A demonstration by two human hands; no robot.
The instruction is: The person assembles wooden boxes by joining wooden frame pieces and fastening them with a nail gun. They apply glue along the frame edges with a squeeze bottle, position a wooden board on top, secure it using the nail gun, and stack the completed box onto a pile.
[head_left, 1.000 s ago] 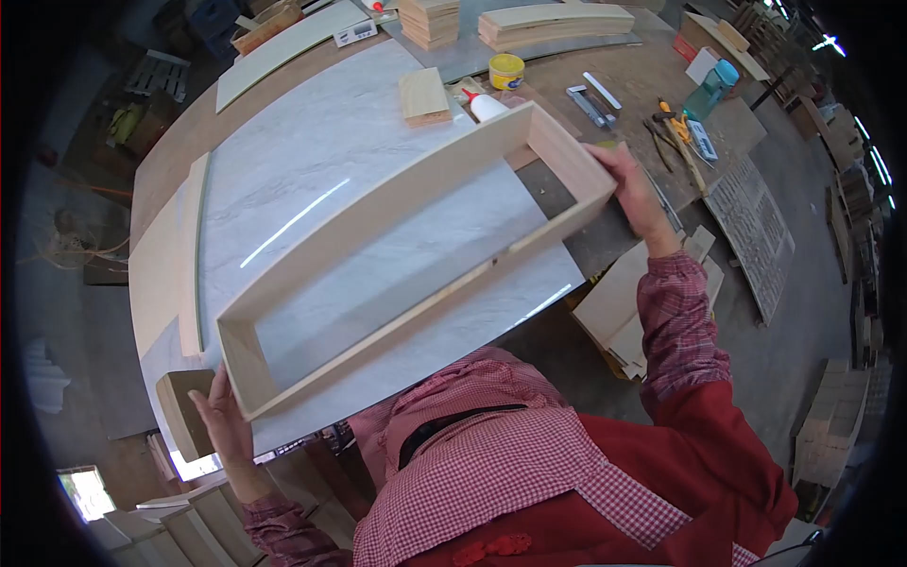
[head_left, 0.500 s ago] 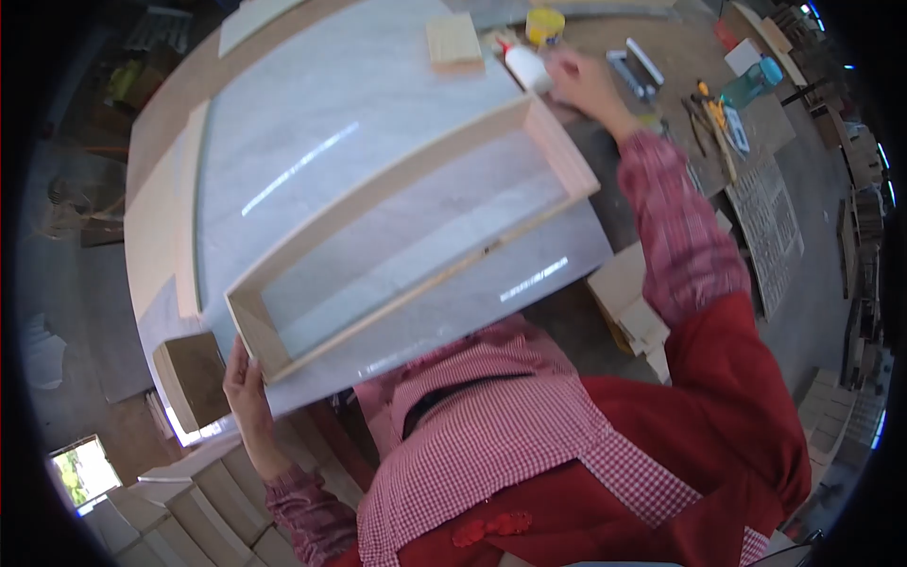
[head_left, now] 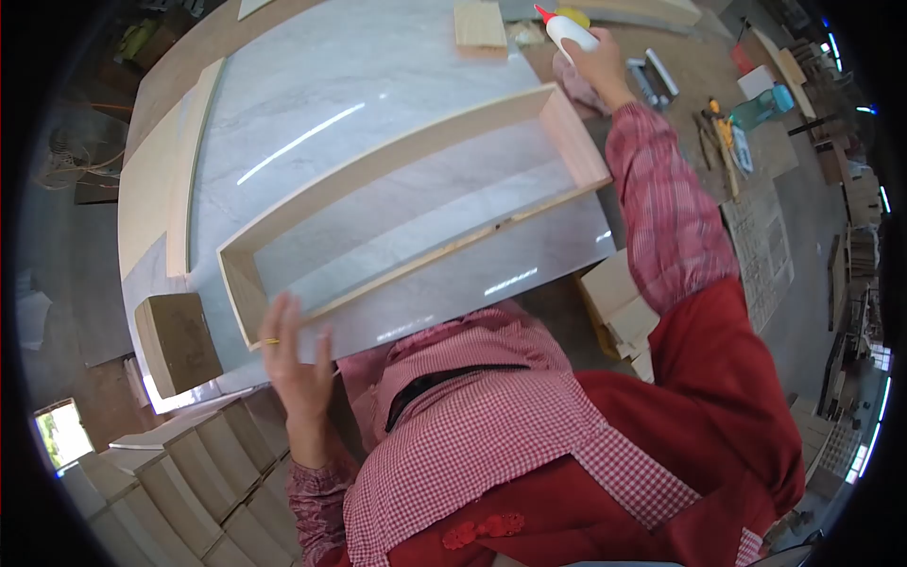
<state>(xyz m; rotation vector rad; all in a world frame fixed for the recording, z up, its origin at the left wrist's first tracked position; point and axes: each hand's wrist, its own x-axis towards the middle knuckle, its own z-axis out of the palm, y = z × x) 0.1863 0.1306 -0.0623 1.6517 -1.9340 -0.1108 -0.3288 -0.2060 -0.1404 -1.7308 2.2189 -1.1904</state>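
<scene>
A long rectangular wooden frame [head_left: 378, 172] with one curved side rests on the white marbled board [head_left: 312, 104]. My left hand [head_left: 298, 364] is at the frame's lower left corner, fingers apart and slightly blurred, with nothing in it. Over the upper right of the workbench, my right hand [head_left: 597, 64] is closed around a white glue bottle [head_left: 570, 34] with a red nozzle, which points up and left. A pinkish cloth [head_left: 576, 87] lies just below that hand.
A wooden block [head_left: 178, 342] sits at the left edge, below thin wooden strips [head_left: 196, 170]. Another block [head_left: 480, 26] lies at the top. At the right are a stapler [head_left: 645, 83], pliers [head_left: 723, 128] and a teal bottle [head_left: 761, 108]. Panels [head_left: 179, 454] stand at lower left.
The frame has come down onto the board and both hands have let go of it. My right hand has moved up and taken hold of the glue bottle, now lifted and tilted.
</scene>
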